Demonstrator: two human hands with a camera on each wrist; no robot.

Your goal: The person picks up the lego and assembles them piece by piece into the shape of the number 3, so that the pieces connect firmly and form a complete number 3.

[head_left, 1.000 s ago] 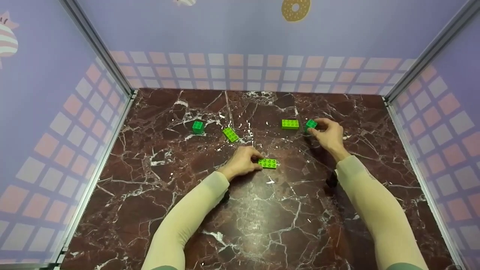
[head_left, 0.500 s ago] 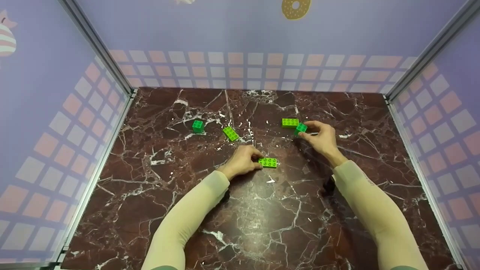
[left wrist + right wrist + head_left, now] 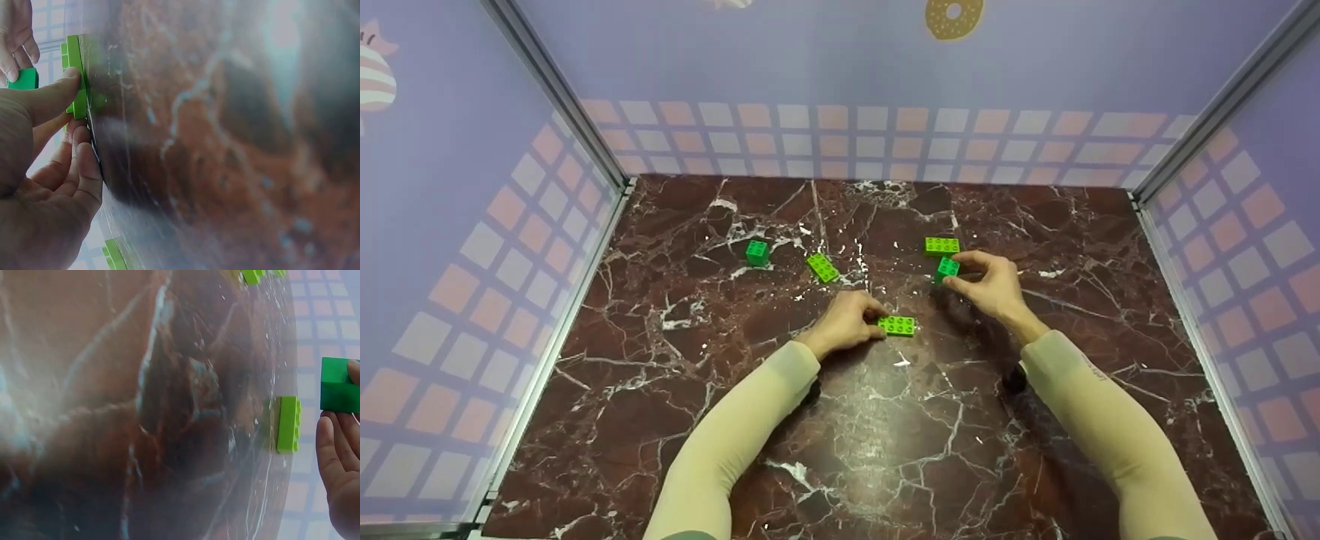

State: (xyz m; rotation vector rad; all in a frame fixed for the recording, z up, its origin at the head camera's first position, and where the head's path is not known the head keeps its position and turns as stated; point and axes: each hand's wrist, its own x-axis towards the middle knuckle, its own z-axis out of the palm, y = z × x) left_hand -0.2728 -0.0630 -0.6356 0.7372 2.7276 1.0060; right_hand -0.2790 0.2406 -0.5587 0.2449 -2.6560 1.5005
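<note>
Currently the green brick (image 3: 949,268) in play is a plain, glossy, dark-green block, near cube-shaped, w/ 4 studs on top in 2 rows of 2. Near lime brick (image 3: 898,325) is brighter, yellowish green, longer & flatter, 6 studs showing, its L end hidden by fingers.

R hand (image 3: 994,289) holds the green brick, thumb on 1 side, fingertips on the other, pinch narrow; so the block sits at the fingertips, on the hand's L side, raised off the marble-pattern table (image 3: 877,480). Rel. to near lime brick it's beyond & a bit R. L hand (image 3: 847,322) pinches near lime brick itself, thumb & finger closed on its L end; that brick lies flat on the table.

Others, also rel. to near lime brick: far lime brick (image 3: 942,246), 8 studs, is beyond & R, just behind the green brick; slanted lime brick (image 3: 822,267) is beyond & L; 2nd green brick (image 3: 757,253) is farther L, also beyond.

Vs 1 s ago: R hand & its block have come L & closer to near lime brick, going from R of far lime brick to in front of it. L hand, near lime brick & the other 3 bricks haven't visibly moved.
</note>
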